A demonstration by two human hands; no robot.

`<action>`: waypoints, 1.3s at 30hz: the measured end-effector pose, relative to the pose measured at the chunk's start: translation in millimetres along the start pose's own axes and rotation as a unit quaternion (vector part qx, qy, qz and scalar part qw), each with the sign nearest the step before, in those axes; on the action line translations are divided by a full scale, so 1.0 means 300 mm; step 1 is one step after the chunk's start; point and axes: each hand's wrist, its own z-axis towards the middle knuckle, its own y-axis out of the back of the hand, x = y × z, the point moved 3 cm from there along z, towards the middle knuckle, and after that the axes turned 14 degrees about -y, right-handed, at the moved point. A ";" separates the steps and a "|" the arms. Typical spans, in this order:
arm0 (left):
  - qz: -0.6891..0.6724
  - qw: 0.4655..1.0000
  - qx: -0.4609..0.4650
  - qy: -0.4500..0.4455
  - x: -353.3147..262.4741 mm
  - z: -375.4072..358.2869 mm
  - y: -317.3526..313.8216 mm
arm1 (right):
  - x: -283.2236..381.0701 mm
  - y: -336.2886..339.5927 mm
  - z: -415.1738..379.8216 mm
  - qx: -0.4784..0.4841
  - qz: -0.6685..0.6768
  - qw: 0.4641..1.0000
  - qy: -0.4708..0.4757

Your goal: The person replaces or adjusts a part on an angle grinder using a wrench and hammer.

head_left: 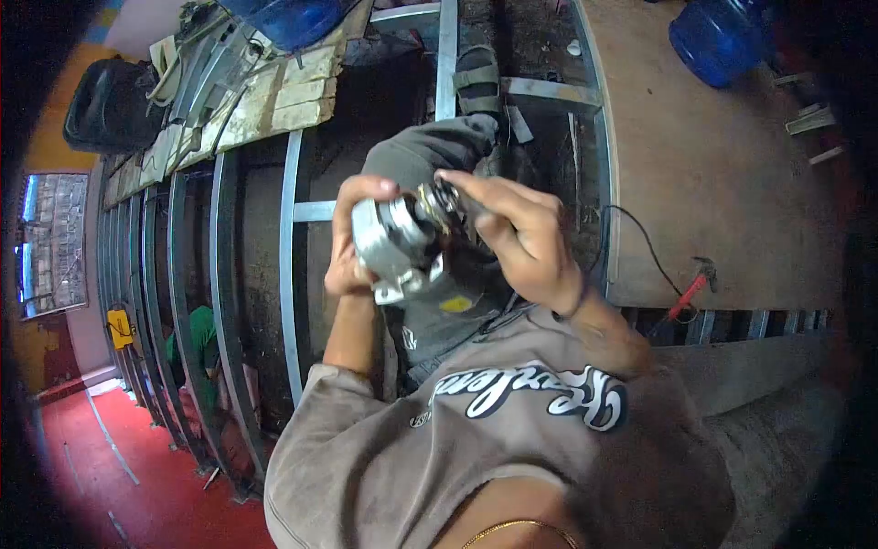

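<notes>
My left hand point(355, 240) is closed around a power tool with a silver metal housing point(395, 240), held over my lap. A yellow label point(455, 303) shows on its lower side. At the tool's upper end sits a dark and brass-coloured round part point(439, 201), partly blurred. My right hand point(526, 240) reaches in from the right, its index finger and thumb at that part. Whether the part is joined to the tool or loose is hard to make out.
Metal framing bars point(289, 238) with gaps surround me. A plywood sheet point(677, 174) lies right, with a red-handled hammer point(690, 291) and a black cable point(645, 233). Blue water jugs point(718, 46) stand at the top. Another person in green point(203, 343) is below left, near a yellow case point(120, 328).
</notes>
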 end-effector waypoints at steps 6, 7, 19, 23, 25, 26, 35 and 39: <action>-0.065 0.995 -0.054 0.043 -0.001 -0.129 0.098 | -0.051 -0.095 -0.018 -0.029 -0.099 0.993 0.057; -0.103 0.987 -0.077 0.094 -0.025 -0.135 0.066 | -0.039 -0.113 -0.029 -0.019 -0.034 0.997 0.069; 0.002 0.996 0.074 -0.046 -0.060 -0.188 -0.056 | -0.034 -0.091 -0.104 0.122 -0.026 0.989 0.080; -0.082 0.992 -0.041 0.084 -0.050 -0.187 -0.083 | -0.034 -0.079 -0.087 0.119 -0.044 0.992 0.027; -0.081 0.995 0.027 0.056 -0.023 -0.179 -0.075 | -0.021 -0.073 -0.116 0.177 0.010 0.983 -0.042; -0.073 0.992 0.098 0.021 -0.021 -0.181 -0.087 | -0.005 -0.059 -0.128 0.177 -0.012 0.982 -0.057; -0.072 0.979 -0.037 0.189 -0.024 -0.175 -0.106 | 0.003 0.041 -0.084 0.223 -0.060 0.953 -0.198; -0.091 0.985 -0.013 0.147 -0.017 -0.183 -0.124 | 0.001 0.062 -0.095 0.270 0.070 0.942 -0.188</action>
